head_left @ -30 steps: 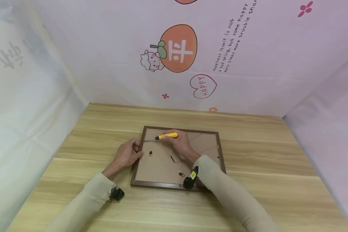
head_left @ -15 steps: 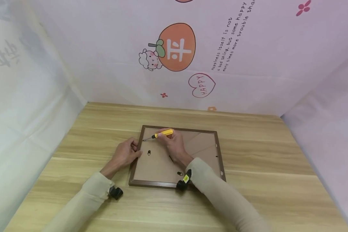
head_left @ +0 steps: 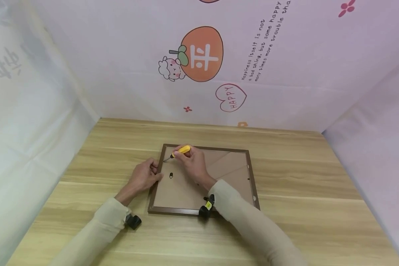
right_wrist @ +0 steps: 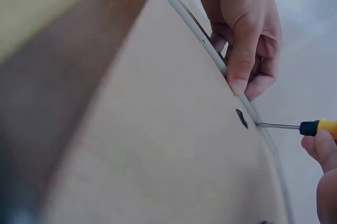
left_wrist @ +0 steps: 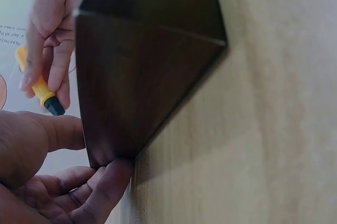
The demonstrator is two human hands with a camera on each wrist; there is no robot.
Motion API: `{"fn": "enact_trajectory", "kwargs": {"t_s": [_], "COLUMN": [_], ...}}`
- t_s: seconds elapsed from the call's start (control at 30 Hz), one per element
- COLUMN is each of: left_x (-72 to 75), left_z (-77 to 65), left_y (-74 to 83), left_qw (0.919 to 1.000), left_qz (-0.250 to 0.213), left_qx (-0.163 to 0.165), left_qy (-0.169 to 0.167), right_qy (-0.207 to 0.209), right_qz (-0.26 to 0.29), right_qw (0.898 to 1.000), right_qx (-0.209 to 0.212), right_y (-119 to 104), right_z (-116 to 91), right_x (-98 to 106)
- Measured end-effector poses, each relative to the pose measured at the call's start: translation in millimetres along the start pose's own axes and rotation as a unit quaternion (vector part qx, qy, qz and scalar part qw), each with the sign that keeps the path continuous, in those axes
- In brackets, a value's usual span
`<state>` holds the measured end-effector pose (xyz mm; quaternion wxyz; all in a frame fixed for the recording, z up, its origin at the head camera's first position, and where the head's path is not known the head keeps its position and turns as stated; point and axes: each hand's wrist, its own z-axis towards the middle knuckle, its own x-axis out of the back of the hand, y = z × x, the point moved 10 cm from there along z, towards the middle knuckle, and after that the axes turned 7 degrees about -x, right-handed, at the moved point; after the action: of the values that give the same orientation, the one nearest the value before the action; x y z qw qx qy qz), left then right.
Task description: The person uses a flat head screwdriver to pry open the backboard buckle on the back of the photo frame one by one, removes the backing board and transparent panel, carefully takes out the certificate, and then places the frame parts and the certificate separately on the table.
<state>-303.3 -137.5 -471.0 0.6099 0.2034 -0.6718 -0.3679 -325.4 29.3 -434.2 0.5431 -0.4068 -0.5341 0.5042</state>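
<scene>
A brown picture frame (head_left: 179, 211) lies back side up, showing its beige backing board (head_left: 183, 194). My left hand (head_left: 144, 176) grips its left rail, thumb on top and fingers against the outer side. Above the upper left part, my right hand (head_left: 194, 164) holds a screwdriver (head_left: 183, 149) by its yellow handle. The thin metal shaft (right_wrist: 279, 126) slants down to the left rail's inner edge in the right wrist view. Near that tip, a small black hanger (right_wrist: 241, 119) sits on the board. In the left wrist view, the frame's dark outer side (left_wrist: 126, 77) hides the screwdriver tip.
The frame rests on a wood-grain table (head_left: 306, 177). A printed pale sheet (head_left: 136, 92) rises behind the table, with white sheets at both sides. A small black tab (head_left: 248, 179) shows at the right rail. My right forearm covers the frame's lower right part.
My right hand has shifted left and the screwdriver stands steeper, its tip staying by the left rail. The left hand keeps its grip on the frame.
</scene>
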Motion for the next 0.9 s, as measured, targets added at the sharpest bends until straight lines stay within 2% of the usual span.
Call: {"fn": "enact_trajectory", "kwargs": {"t_s": [0.17, 0.33, 0.47, 0.77, 0.83, 0.9], "left_x": [0.4, 0.4, -0.6, -1.7, -1.2, -1.1], "left_z": [-0.9, -0.5, -0.3, -1.3, -1.0, -0.7], "left_y": [0.4, 0.0, 0.7, -0.7, -0.3, 0.4], "left_qw": [1.0000, 1.0000, 1.0000, 0.9999, 0.9999, 0.9999], "left_qz": [0.002, 0.002, 0.002, 0.001, 0.001, 0.002], "left_qx": [0.002, 0.004, 0.002, 0.010, 0.010, 0.005], "left_qy": [-0.003, -0.006, -0.009, -0.012, -0.010, -0.010], "right_qy": [-0.007, -0.021, -0.034, -0.036, -0.032, -0.024], "right_qz": [-0.089, -0.172, -0.215, -0.278, -0.279, -0.262], "right_qw": [0.995, 0.982, 0.972, 0.954, 0.954, 0.960], "right_qx": [0.037, 0.077, 0.084, 0.103, 0.103, 0.097], "right_y": [-18.0, -35.3, -41.6, -48.9, -48.5, -45.0], "right_z": [2.5, 2.9, 4.9, 10.2, 10.2, 9.9], "right_x": [-7.3, -19.1, -26.9, -37.8, -35.9, -29.5]}}
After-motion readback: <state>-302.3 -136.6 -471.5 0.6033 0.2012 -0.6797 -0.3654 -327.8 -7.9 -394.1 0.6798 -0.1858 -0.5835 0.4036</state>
